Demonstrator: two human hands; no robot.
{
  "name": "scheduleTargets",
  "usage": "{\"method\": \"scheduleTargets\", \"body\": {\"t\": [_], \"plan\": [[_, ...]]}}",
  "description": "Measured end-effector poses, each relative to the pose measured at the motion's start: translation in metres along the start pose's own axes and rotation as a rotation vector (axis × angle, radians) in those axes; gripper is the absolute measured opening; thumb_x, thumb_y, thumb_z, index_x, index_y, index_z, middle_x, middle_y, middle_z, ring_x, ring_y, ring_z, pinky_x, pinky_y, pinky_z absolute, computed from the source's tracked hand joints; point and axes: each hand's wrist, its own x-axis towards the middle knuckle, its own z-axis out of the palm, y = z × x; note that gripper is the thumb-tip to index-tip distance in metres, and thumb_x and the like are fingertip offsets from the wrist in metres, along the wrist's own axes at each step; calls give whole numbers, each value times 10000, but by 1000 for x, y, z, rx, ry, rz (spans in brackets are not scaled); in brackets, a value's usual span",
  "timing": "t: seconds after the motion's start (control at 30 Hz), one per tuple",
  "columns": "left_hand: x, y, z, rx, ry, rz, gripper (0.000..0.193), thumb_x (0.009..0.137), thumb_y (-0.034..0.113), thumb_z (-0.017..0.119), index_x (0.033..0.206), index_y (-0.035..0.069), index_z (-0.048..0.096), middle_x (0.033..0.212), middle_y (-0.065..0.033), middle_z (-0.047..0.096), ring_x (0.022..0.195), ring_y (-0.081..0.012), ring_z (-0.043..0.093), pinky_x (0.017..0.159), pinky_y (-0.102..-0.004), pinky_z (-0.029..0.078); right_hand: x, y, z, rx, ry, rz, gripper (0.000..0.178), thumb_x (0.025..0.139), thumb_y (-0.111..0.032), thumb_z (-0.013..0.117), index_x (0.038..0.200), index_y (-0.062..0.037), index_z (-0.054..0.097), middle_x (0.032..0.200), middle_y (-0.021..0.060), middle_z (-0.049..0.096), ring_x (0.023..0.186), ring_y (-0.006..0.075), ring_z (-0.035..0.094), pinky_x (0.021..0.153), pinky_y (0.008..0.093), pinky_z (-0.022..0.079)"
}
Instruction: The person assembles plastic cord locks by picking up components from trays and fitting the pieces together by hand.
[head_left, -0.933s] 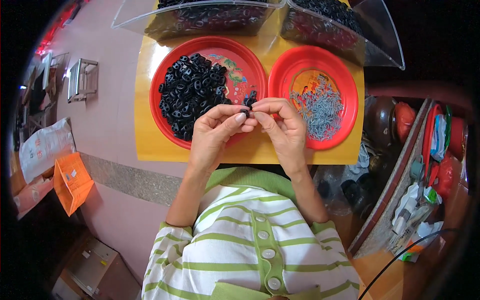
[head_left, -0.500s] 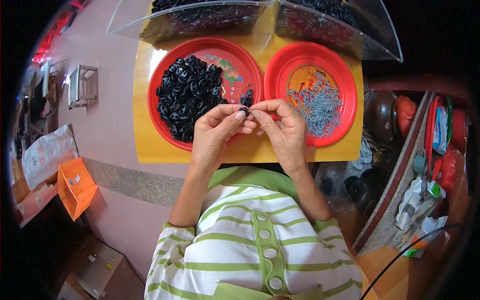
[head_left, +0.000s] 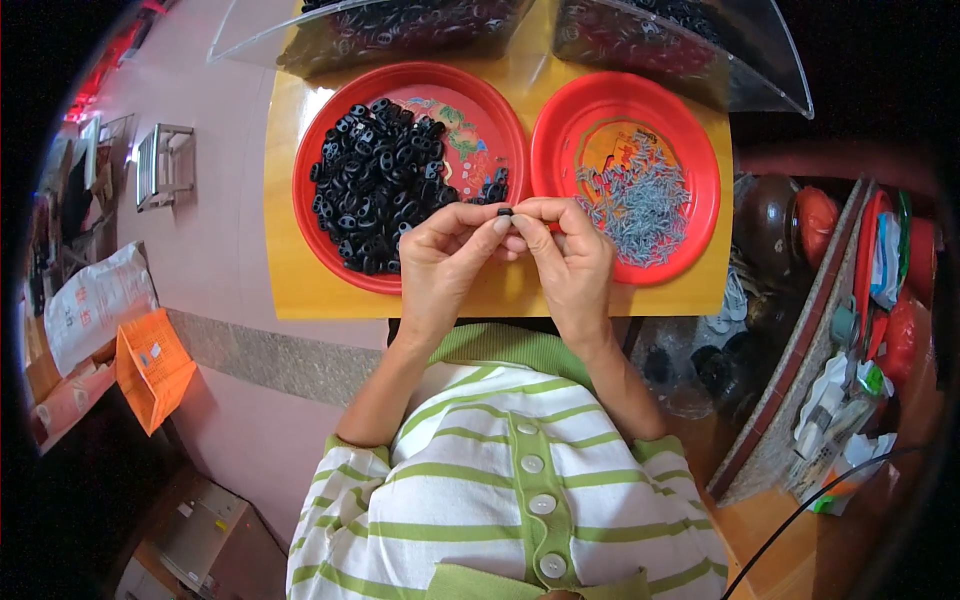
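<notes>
Two bare hands meet over a yellow table [head_left: 300, 298], a small black piece [head_left: 505, 211] pinched between them at the near right edge of the left plate [head_left: 303, 205]. I see the left hand [head_left: 440, 258] grasping the piece between thumb and forefinger; the right hand [head_left: 568, 262] has its thumb and forefinger closed on the other side, though I cannot tell whether they grip anything more.

The left plate, red and patterned, carries a heap of black parts [head_left: 372, 180], with a few more [head_left: 490, 188] apart at its right. Just beside it, the right plate [head_left: 706, 175], also red, holds scattered grey pins [head_left: 645, 215]. Two clear bins of black parts, the left bin [head_left: 245, 38] and the right bin [head_left: 775, 80], line the far side.

Around the table, I see a pink floor [head_left: 225, 235] crossed by a grey strip [head_left: 270, 362]. A metal stool [head_left: 163, 168] stands far left; a white sack [head_left: 95, 305] and an orange box [head_left: 152, 370] sit nearer. At right are a brown jar [head_left: 768, 225], a red bag [head_left: 815, 225] and, nearer, a black cable [head_left: 810, 502].
</notes>
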Motion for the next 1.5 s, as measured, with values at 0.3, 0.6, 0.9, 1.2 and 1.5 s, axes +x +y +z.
{"method": "scheduleTargets", "body": {"t": [0.3,0.6,0.9,1.2,1.5], "plan": [[3,3,-12,-233,-84,-145,158,874,26,584,1005,-59,604,862,-122,664,774,-149,656,710,-239,536,1,-14,1,334,-15,133,100,891,-30,570,967,35,576,835,72,647,722,108,632,660,220,524],[-8,4,-16,-130,-73,-106,163,869,17,587,1005,-70,607,875,-136,667,798,-158,659,728,-246,539,-1,-13,-3,28,-139,-2,71,883,-32,579,912,32,586,777,51,647,690,91,624,623,228,506],[-16,5,-21,-41,-18,-83,129,858,6,594,969,-53,625,857,-121,667,761,-148,654,699,-243,536,-7,-12,8,170,-147,102,82,895,-41,567,916,36,586,806,54,641,709,91,607,628,225,500],[-16,0,-40,-102,-90,-124,96,850,27,617,931,-24,622,821,-82,657,723,-118,631,674,-230,516,50,-23,-11,-565,-349,-215,138,783,-102,654,914,-61,646,831,80,614,742,212,605,681,297,479],[-15,0,-38,-115,-131,-116,66,844,23,622,904,-5,620,808,-65,652,716,-110,630,662,-231,515,54,-22,7,-1116,-464,-357,187,753,-128,659,927,-63,633,901,59,579,873,253,553,737,369,471]]}}
